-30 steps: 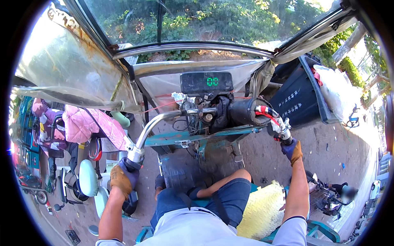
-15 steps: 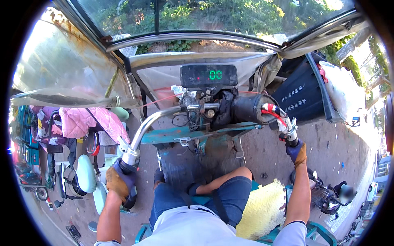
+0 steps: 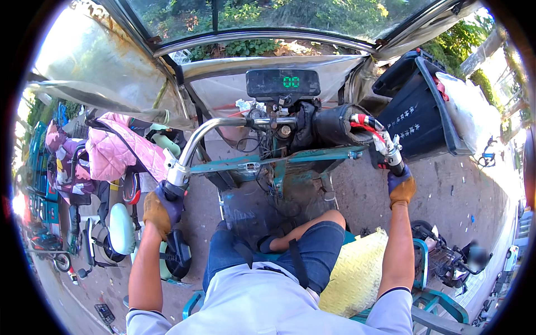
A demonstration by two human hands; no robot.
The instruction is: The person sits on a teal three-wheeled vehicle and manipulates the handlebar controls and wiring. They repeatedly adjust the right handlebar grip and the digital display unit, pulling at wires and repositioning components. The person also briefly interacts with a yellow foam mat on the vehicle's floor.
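Note:
My left hand (image 3: 163, 207), in an orange and purple glove, is closed round the left handlebar grip (image 3: 176, 186) of a three-wheeled vehicle with a cab. My right hand (image 3: 401, 187), gloved the same way, is wrapped round the right handlebar grip (image 3: 395, 164), below some red wires. The curved chrome handlebar (image 3: 206, 128) carries a dark meter (image 3: 262, 82) with green lit digits and a thick black padded cover (image 3: 334, 125). Under it are a teal crossbar (image 3: 223, 166) and a dark floor plate (image 3: 245, 206). A yellow textured mat (image 3: 352, 279) lies beside my thighs.
Scooters, one with a pink quilted cover (image 3: 109, 153), stand close on the left. A black wheeled bin (image 3: 410, 128) with a white bag (image 3: 463, 109) is at front right, and a parked two-wheeler (image 3: 446, 262) at lower right. Greenery (image 3: 301, 17) shows through the windscreen (image 3: 257, 19).
The cab, meter and handlebar sit higher in the picture than a second ago, as the view has tilted. Both hands have stayed on the grips.

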